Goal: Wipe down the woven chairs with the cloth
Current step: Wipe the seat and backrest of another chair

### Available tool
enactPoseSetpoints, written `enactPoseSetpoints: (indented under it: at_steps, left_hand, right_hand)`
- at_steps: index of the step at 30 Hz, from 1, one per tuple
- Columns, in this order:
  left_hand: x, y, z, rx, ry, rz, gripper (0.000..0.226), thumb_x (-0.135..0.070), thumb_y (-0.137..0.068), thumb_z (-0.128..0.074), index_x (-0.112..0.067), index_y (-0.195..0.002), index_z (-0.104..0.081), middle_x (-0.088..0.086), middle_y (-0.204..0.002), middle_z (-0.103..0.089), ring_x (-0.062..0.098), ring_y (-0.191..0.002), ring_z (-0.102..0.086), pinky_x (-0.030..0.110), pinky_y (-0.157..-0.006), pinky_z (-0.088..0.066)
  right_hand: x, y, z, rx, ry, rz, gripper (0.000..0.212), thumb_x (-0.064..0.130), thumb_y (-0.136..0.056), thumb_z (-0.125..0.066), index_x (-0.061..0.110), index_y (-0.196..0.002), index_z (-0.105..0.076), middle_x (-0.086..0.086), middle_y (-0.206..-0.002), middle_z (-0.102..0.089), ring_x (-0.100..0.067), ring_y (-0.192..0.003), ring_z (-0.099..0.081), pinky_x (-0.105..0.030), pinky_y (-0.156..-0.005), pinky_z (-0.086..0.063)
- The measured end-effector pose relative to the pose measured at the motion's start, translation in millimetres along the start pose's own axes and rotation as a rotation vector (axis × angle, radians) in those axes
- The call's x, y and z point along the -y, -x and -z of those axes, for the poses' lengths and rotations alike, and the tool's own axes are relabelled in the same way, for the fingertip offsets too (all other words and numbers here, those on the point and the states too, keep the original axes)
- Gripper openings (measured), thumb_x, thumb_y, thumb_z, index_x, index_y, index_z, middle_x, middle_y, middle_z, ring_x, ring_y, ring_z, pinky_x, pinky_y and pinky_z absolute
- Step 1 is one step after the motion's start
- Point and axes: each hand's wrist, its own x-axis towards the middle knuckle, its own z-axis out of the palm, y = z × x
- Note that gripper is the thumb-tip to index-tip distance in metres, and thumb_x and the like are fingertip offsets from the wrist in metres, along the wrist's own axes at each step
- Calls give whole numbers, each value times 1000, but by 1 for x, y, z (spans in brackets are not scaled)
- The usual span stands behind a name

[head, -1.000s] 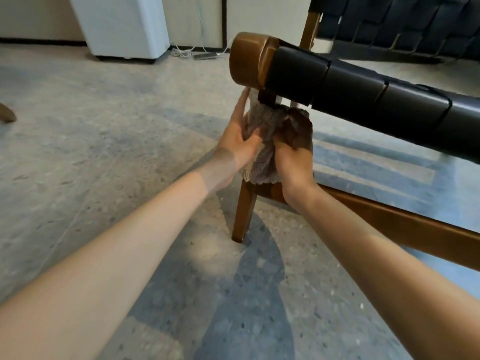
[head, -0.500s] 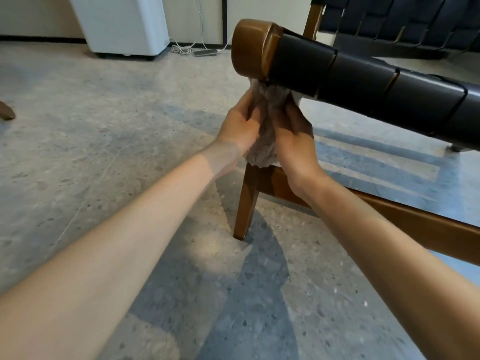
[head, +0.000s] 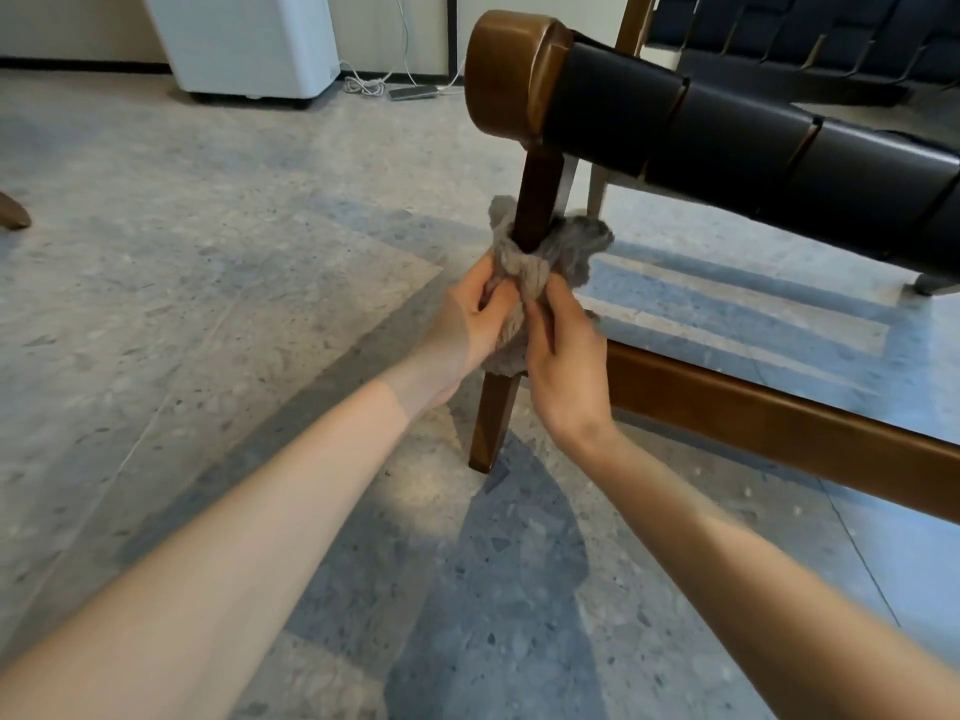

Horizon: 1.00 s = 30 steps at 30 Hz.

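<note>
Floor (head: 208, 356): speckled stone, spanning the whole view.
Chair (head: 727, 148): wooden frame wound with black woven straps, running from 12 o'clock to 3 o'clock.
White unit (head: 249, 39): stands at 11 o'clock, against the wall.
Leg (head: 537, 200): front chair leg, upright at centre, foot on the floor.
Left hand (head: 478, 324): fingers curled, gripping the cloth from the leg's 9 o'clock side.
Right hand (head: 566, 366): pinching the cloth from the 3 o'clock side, just beside the left hand.
Cloth (head: 571, 246): grey, bunched, wrapped around the leg at mid-height.
</note>
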Motion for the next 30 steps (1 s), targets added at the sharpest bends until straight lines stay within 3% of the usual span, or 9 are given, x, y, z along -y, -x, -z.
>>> enactPoseSetpoints:
  at_steps: [3, 6, 11, 15, 18, 22, 24, 26, 30]
  left_hand:
    - [23, 13, 2, 11, -60, 46, 33, -13, -99, -43, -20, -131, -51, -24, -97, -60, -5, -96, -60, 6, -80, -46]
    - [40, 23, 3, 40, -66, 114, 32, -16, -98, -49, -23, -128, -52, -25, -100, -58, -18, -87, -56, 0, -69, -43]
    - [65, 36, 7, 95, -136, 159, 37, -9, -93, -55, -26, -126, -52, -16, -109, -59, -1, -103, -55, 1, -76, -42]
    - [93, 55, 6, 110, -212, 224, 47, -1, -92, -54, -10, -137, -47, 4, -128, -58, 10, -114, -53, 13, -91, -42]
    - [110, 63, 5, 155, -331, 258, 47, -7, -94, -52, -13, -140, -44, 5, -126, -60, 15, -111, -55, 7, -78, -37]
    - [114, 71, 4, 61, -392, 233, 35, -16, -86, -67, -18, -121, -62, -1, -109, -69, 17, -101, -63, 19, -78, -45]
    - [104, 79, -1, -113, -297, 252, 23, -23, -76, -76, -33, -94, -65, -13, -87, -69, 4, -82, -64, 13, -65, -47]
    - [93, 89, -8, -249, -192, 228, 27, -25, -70, -80, -36, -82, -58, -17, -77, -65, -4, -71, -62, 8, -58, -44]
    - [63, 101, -27, -311, 37, 112, 24, -30, -71, -80, -27, -85, -61, -7, -80, -69, 9, -75, -67, 19, -65, -51]
  right_hand:
    - [-10, 22, -7, -78, 89, 62, 45, 4, -97, -51, 8, -141, -45, -10, -136, -56, -24, -118, -59, -36, -100, -47]
    - [-19, 36, -12, -151, 108, 76, 52, -1, -91, -57, 10, -140, -43, -9, -135, -57, -18, -116, -60, -36, -99, -47]
    - [-40, 65, -24, -131, 169, 21, 49, -2, -88, -60, 13, -134, -52, -3, -131, -59, -8, -112, -59, -2, -95, -36]
    - [-62, 85, -36, -20, 162, -282, 44, 12, -94, -58, 21, -137, -51, 5, -96, -66, 5, -70, -52, -3, -73, -36]
    - [-77, 86, -34, 111, 132, -441, 40, 16, -96, -55, 25, -136, -53, 5, -86, -68, 9, -55, -50, -7, -56, -38]
    - [-76, 86, -24, 140, 194, -453, 41, 11, -94, -58, 19, -134, -56, -4, -88, -73, -3, -67, -60, -19, -62, -48]
    - [-63, 92, -18, 19, 197, -373, 40, 6, -91, -60, 20, -128, -60, 3, -89, -73, 6, -67, -58, -7, -61, -44]
    - [-46, 97, -8, -105, 181, -240, 41, 5, -88, -64, 21, -125, -62, 5, -107, -72, 13, -86, -60, -3, -74, -45]
    - [-13, 92, 26, -249, 223, 48, 43, 0, -84, -69, 15, -124, -63, 9, -126, -59, 0, -117, -56, -26, -98, -49]
